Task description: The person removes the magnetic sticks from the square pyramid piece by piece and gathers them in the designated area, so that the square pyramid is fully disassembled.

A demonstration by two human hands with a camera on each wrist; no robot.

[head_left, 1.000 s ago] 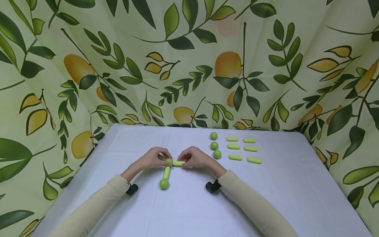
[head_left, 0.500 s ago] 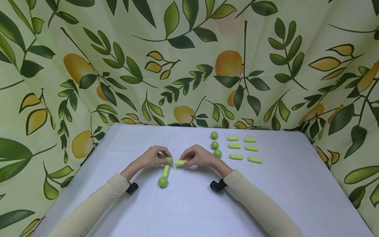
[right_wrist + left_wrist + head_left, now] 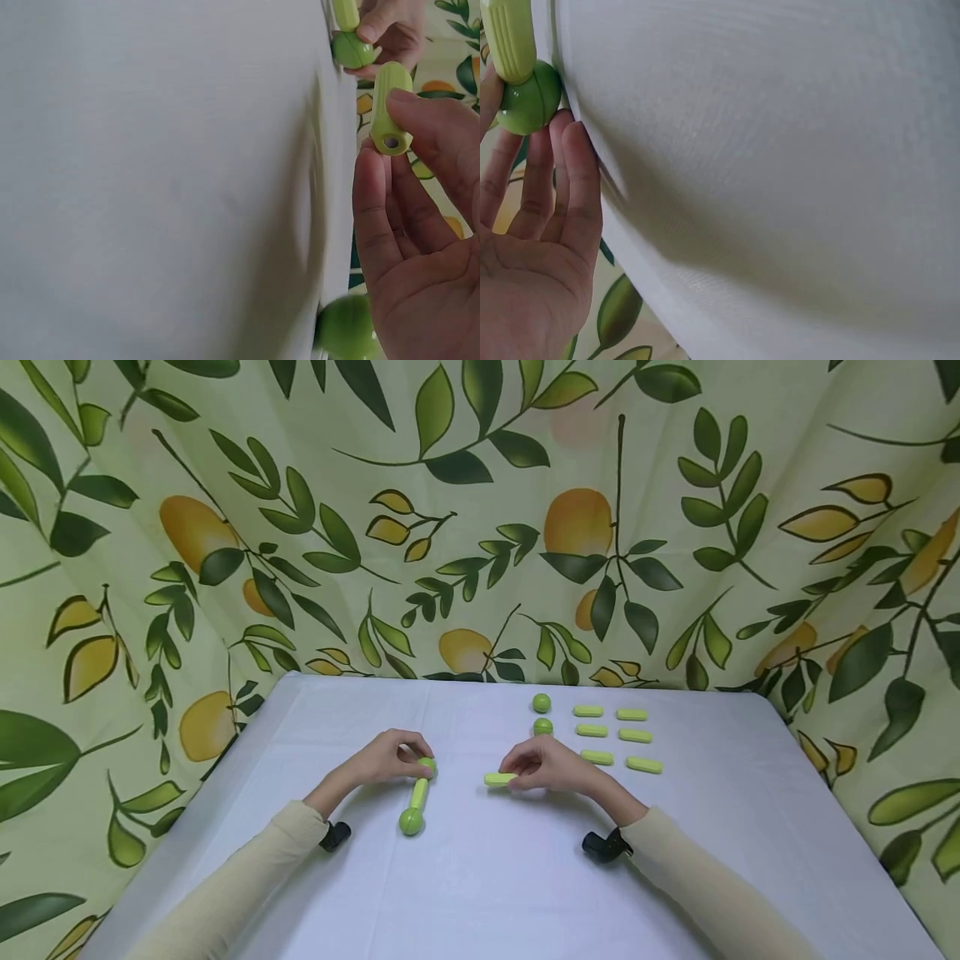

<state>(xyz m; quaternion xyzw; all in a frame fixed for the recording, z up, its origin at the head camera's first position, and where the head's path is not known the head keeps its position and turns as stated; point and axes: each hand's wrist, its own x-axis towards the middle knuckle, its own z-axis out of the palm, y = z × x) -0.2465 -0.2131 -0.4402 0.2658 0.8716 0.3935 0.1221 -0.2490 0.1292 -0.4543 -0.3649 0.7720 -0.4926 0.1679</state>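
My left hand (image 3: 388, 758) pinches a glossy green ball (image 3: 531, 105) between thumb and fingertips. A light green ribbed rod (image 3: 419, 792) joins that ball to a second green ball (image 3: 411, 822) nearer me, which rests on the table. To the right, my right hand (image 3: 553, 766) pinches a loose light green rod (image 3: 389, 112) between thumb and fingers. Its end facing the right wrist camera has a round hole with something greyish inside. A gap separates this rod from the joined piece.
Two green balls, a far one (image 3: 542, 702) and a nearer one (image 3: 543, 726), show behind my right hand. Beside them several light green rods (image 3: 635, 736) lie in two columns on the white-covered table (image 3: 480, 893). A leaf-patterned curtain (image 3: 480, 510) hangs behind.
My right hand has drawn its rod away from the held ball and moved right, now covering the nearest loose ball. My left hand keeps its hold, almost still.
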